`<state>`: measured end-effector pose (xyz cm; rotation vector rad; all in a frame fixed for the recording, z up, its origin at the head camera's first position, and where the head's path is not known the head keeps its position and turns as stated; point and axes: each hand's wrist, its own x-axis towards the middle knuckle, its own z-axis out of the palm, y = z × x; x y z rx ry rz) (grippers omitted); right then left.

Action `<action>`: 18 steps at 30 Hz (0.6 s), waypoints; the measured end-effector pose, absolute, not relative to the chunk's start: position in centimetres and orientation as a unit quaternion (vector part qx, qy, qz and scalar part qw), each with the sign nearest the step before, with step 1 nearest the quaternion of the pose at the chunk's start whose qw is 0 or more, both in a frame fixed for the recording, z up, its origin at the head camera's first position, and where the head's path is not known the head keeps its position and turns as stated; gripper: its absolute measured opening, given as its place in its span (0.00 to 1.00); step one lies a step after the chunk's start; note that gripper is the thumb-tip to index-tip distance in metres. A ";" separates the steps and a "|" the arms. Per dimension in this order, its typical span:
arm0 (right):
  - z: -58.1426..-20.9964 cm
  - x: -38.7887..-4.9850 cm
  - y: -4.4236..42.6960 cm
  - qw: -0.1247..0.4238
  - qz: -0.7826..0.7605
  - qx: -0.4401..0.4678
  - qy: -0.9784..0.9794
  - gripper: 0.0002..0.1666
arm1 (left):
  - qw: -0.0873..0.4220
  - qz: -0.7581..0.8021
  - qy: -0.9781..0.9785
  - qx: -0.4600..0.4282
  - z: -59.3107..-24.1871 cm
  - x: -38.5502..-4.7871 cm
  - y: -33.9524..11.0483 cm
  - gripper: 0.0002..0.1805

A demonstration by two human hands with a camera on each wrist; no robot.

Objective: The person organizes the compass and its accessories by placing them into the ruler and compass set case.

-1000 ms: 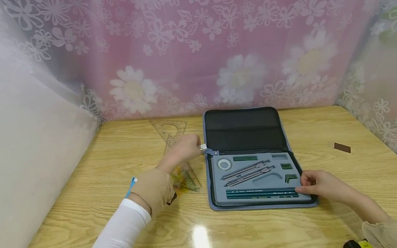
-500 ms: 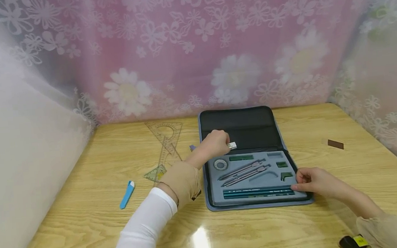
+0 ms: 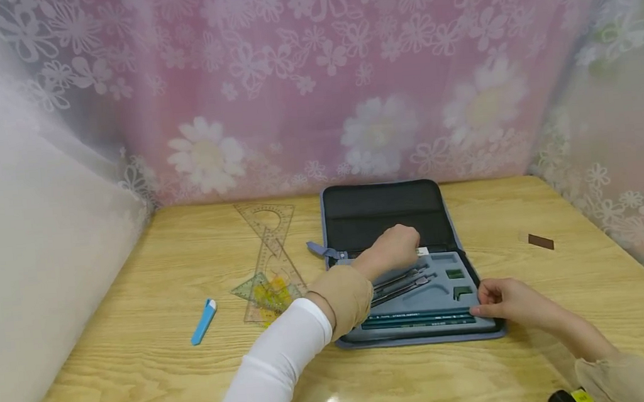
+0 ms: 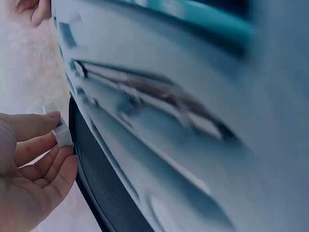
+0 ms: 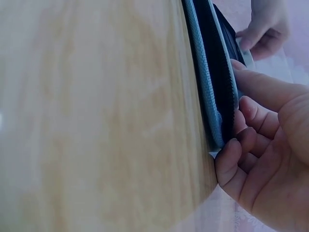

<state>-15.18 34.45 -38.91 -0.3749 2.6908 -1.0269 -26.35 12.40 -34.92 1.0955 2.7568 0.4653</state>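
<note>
White and small, a block [image 4: 63, 135] is sitting between the thumb and fingers of the left hand [image 3: 395, 246], which is pinching it. In the head view its end is poking out right of that hand, over the upper part of the grey-blue tray [image 3: 444, 305] near the hinge of the open case [image 3: 379, 199], right of centre. Whether it is touching the tray is remaining unclear. Farther right, the right hand [image 3: 514, 302] is gripping the case's lower right corner, its thumb pressing near the ends of the pencils [image 3: 416, 320].

Compared with half a second ago, the left hand is reaching farther right, leaving the purple-blue strap [image 3: 323, 250] showing at centre, while the right hand is keeping its hold.

The beige cuff [image 3: 347, 300] is hiding part of the compasses [image 3: 399, 286], which are blurring in the left wrist view. Yellow pieces [image 3: 269, 293], left of centre, are proving hard to make out. At lower right, a black-and-yellow object [image 3: 565, 399] is being cut off by the frame.
</note>
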 end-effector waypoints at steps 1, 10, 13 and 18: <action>-39.0 -15.2 34.4 0.118 -0.351 -0.129 0.920 0.16 | 0.068 0.151 0.916 0.366 -35.1 -26.3 12.8 0.19; -39.2 -15.2 34.5 0.107 -0.356 -0.153 0.916 0.16 | 0.081 0.120 0.926 0.348 -35.9 -25.8 16.4 0.08; -39.2 -15.3 34.6 0.103 -0.356 -0.156 0.916 0.16 | 0.076 0.110 0.930 0.342 -35.8 -25.9 17.2 0.07; -39.1 -15.4 34.7 0.101 -0.356 -0.156 0.916 0.15 | 0.069 0.100 0.933 0.339 -35.5 -26.1 17.9 0.10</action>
